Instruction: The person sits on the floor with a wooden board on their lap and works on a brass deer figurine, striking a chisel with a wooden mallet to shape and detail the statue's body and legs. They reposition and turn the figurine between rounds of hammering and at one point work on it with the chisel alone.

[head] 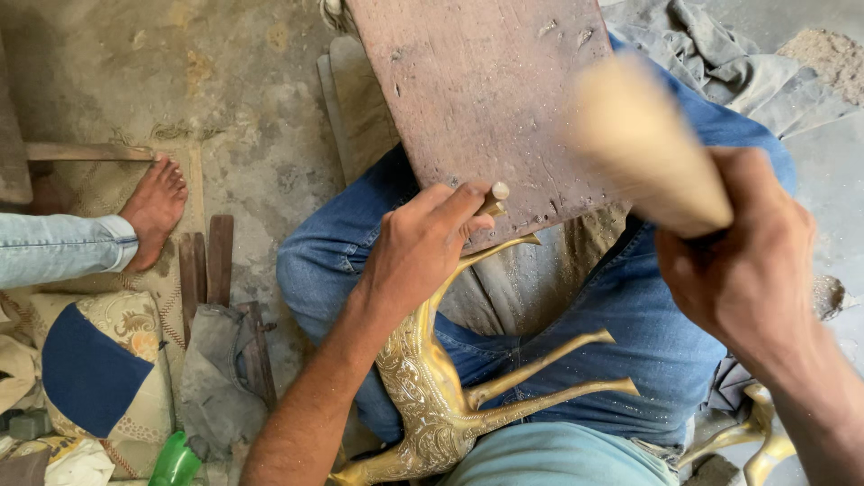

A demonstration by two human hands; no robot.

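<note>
1. Left hand (418, 247) grips a short metal punch (493, 200), pinning the engraved brass deer figurine (432, 396) across the lap so one leg rests on the worn brown wooden board (477, 90).
2. Right hand (742, 261) clasps a blurred pale wooden mallet (643, 139), raised over the punch.

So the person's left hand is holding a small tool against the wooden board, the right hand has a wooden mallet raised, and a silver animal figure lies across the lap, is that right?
One detail is off: the animal figure is brass-gold, not silver, as the head view shows. The left hand does hold a small tool at the wooden board, and the right hand has the wooden mallet raised.
</note>
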